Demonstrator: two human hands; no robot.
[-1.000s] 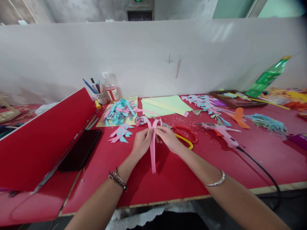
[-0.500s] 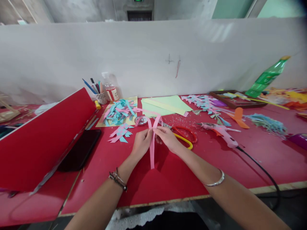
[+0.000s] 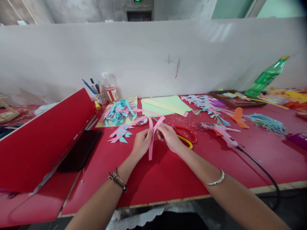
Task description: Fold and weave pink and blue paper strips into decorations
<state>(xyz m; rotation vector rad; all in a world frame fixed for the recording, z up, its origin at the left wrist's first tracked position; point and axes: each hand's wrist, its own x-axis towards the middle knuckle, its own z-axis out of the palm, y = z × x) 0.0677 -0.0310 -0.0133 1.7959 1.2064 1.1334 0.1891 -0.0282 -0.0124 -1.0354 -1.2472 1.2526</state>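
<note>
My left hand [image 3: 142, 142] and my right hand [image 3: 169, 137] meet over the red table [image 3: 168, 179], both pinching crossed pink paper strips [image 3: 151, 145]. One strip hangs down toward me from between the fingers; two shorter ends stick up and away. Red and yellow scissors [image 3: 185, 135] lie just right of my right hand. A small woven pink and blue paper piece [image 3: 120, 133] lies left of my left hand.
A pile of blue and pink strips [image 3: 118, 111] on yellow paper, green sheets [image 3: 165, 105], a pen cup [image 3: 100, 95], a glue bottle [image 3: 111, 89]. A pink glue gun [image 3: 223, 131] with black cord, a green bottle [image 3: 267, 77], a black phone [image 3: 80, 148] and a red board [image 3: 40, 140] at left.
The hanging end of the pink strip has got shorter as it was drawn up through my fingers. My right hand has shifted slightly up and the upper ends have spread.
</note>
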